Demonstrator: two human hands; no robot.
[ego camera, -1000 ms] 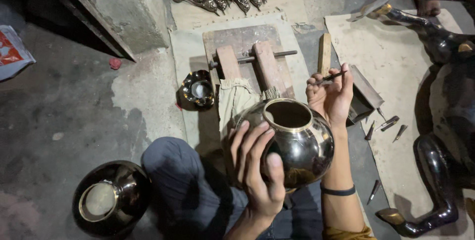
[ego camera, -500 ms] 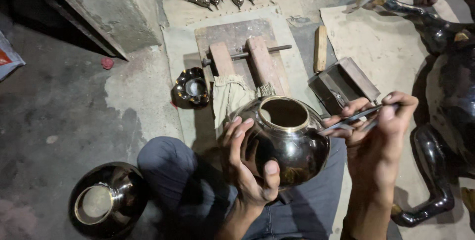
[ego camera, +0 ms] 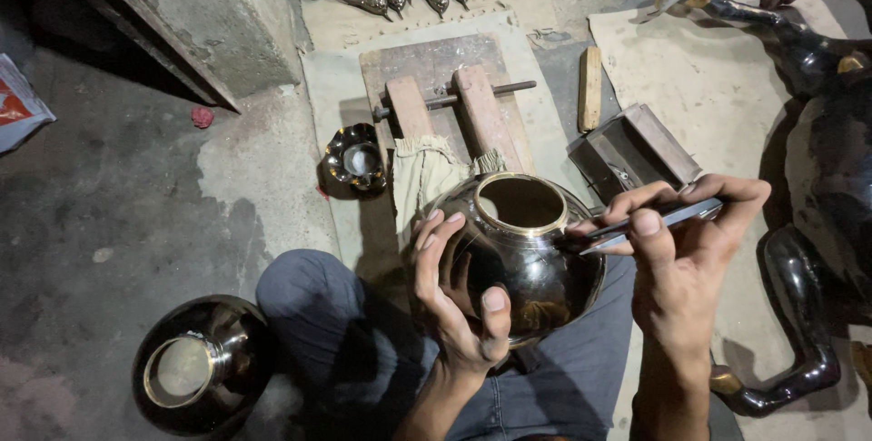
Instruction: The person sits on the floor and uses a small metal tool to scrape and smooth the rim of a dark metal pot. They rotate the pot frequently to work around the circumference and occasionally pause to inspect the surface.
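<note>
Work looks barely begun: your left hand [ego camera: 459, 300] cradles the polished metal pot [ego camera: 520, 255] on your lap, your right hand [ego camera: 686, 250] pinches a chisel [ego camera: 636, 226] at its shoulder, which shows no marks yet.

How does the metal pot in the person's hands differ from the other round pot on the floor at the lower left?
The held pot rests against the person's knee, gripped by the left hand, while the floor pot stands alone, untouched. The right hand lays a thin metal tool on the held pot; no tool is near the floor pot. The held pot's mouth looks dark, the floor pot's pale. Both are round, dark and shiny.
</note>
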